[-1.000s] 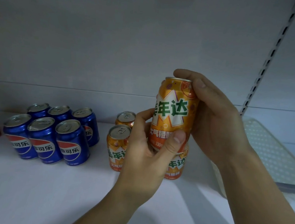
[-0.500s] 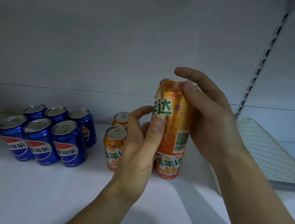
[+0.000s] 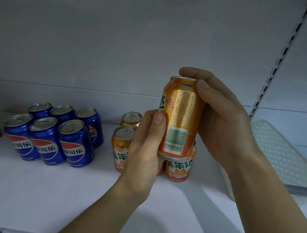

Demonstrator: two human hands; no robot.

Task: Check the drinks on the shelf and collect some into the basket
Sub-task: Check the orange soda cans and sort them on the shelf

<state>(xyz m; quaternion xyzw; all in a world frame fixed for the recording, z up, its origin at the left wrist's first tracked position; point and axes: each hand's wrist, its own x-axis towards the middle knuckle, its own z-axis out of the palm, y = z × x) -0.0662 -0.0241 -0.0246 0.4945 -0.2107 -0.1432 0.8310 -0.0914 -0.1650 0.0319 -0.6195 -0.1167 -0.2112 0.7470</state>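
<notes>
Both hands grip one upright orange can (image 3: 181, 117) above the shelf (image 3: 68, 192) — left hand (image 3: 144, 149) low, right hand (image 3: 222, 122) at top — barcode facing camera.

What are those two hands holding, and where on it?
An orange Mirinda drink can, upright above the shelf. The right hand grips its top rim and right side; the left hand grips its lower left side, thumb across the front.
</notes>
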